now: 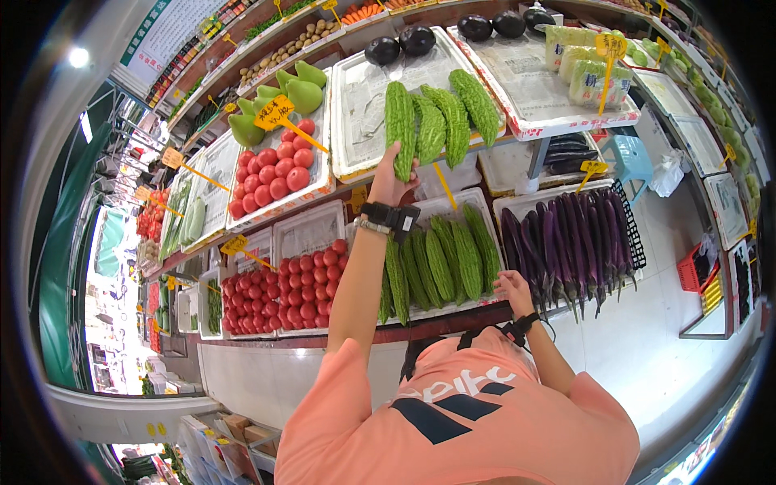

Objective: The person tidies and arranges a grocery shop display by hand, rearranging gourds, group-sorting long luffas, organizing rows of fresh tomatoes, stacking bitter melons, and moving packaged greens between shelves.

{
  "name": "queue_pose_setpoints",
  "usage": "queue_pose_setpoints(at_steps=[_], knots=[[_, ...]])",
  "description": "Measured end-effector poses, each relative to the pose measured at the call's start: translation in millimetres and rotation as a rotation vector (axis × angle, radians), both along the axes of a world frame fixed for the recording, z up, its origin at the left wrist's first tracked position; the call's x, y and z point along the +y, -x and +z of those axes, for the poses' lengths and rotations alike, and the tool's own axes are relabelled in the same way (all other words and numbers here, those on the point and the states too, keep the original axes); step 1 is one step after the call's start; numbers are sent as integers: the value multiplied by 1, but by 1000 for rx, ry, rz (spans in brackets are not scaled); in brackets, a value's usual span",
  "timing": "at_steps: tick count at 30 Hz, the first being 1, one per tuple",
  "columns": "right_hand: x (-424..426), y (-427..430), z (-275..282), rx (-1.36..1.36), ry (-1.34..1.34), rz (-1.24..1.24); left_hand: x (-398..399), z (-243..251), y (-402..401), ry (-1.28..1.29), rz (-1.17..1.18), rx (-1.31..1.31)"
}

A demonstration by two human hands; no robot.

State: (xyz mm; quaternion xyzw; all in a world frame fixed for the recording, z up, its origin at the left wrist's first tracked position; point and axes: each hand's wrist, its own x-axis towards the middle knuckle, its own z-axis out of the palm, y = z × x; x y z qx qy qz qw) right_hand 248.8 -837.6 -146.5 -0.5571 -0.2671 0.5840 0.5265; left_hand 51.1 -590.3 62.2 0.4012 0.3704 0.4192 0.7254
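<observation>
My left hand [393, 179] grips the lower end of a light green bitter melon [399, 115], thumb along its left side and fingers around its right. That melon lies leftmost among several bitter melons [458, 130] at the front of a white foam tray [357, 103] lined with newspaper. My right hand [514, 292] holds nothing, its fingers loosely bent and apart. It hovers by the lower shelf's front edge, between darker green bitter melons [442, 257] and long purple eggplants [564, 242]. Each wrist wears a black strap device.
Red tomatoes [274, 170] and green gourds [303, 94] fill the tray to the left, with more tomatoes [309, 282] below. Round dark eggplants [417, 41] sit at the back. Yellow price tags [445, 187] stick up between trays. A blue stool [629, 160] and red basket [691, 270] stand right.
</observation>
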Motion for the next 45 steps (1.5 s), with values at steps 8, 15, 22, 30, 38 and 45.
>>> queue_pose_setpoints(at_steps=[8,15,22,30,38,45], knots=[[15,0,3,-24,16,48,10,-41,29,124,-167,-78],[18,5,-13,-30,7,120,7,-31,26,-100,104,350],[36,28,-85,-1002,148,472,-5,-33,32,-50,-71,440],[23,51,-80,-1115,193,656,-101,-223,141,-40,-21,1337],[10,32,-71,-974,165,648,-184,-277,97,240,-138,1768],[-8,16,-72,-885,126,664,-183,-286,104,439,-24,1712]])
